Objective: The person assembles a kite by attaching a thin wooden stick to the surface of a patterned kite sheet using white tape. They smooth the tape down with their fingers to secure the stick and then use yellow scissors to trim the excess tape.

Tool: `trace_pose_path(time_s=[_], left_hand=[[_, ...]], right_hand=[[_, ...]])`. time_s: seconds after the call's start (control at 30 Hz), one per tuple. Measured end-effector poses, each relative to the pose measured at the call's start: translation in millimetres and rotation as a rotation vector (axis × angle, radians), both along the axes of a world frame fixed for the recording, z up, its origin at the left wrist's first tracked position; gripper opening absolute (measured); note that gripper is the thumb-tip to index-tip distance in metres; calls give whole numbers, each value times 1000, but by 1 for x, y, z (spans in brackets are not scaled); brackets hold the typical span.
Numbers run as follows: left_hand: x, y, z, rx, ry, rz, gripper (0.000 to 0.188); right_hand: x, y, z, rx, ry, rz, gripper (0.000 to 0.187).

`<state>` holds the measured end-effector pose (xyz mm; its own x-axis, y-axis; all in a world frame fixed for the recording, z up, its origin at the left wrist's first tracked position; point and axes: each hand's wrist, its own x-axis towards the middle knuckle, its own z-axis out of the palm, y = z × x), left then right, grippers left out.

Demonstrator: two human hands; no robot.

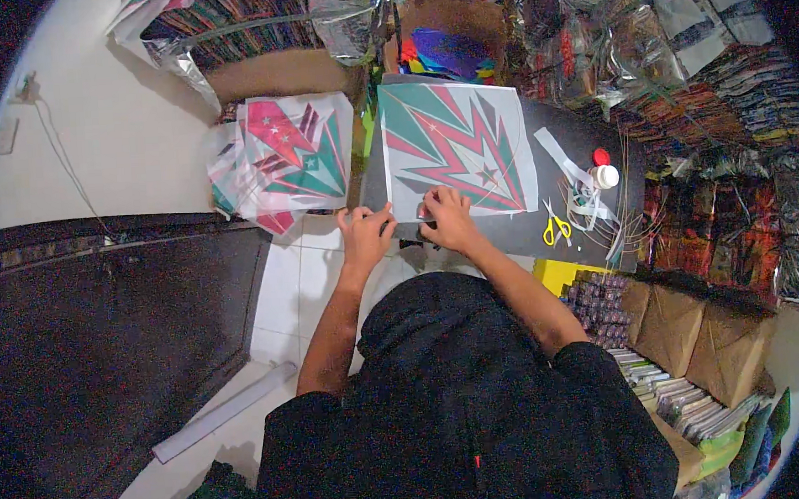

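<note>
Printed kite sheet (457, 145), teal and pink, flat on dark counter (576, 138). Left hand (365, 235) and right hand (448, 217) pinch its near edge. Yellow scissors (556, 229) lie just right.

**Both Hands Drawn Close Together**

Both bare forearms reached forward from black short sleeves — converging ahead of the chest. The left hand (364, 231) was curled, fingers bent; the right hand (449, 219) lay knuckles-up, fingertips pressed down.
</note>
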<state>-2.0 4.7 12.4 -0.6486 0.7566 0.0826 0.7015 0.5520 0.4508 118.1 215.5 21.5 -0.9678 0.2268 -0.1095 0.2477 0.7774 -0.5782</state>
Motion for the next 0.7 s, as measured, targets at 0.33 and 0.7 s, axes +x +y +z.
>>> trace_pose_path(time_s=[0.33,0.7], left_hand=[[2,1,-3,78,39,26,29],[2,1,-5,-19,-35,22,38]], right_hand=[[-27,-27,-4,67,48,74,30],[-22,-24,-7,115,-31,75,23]])
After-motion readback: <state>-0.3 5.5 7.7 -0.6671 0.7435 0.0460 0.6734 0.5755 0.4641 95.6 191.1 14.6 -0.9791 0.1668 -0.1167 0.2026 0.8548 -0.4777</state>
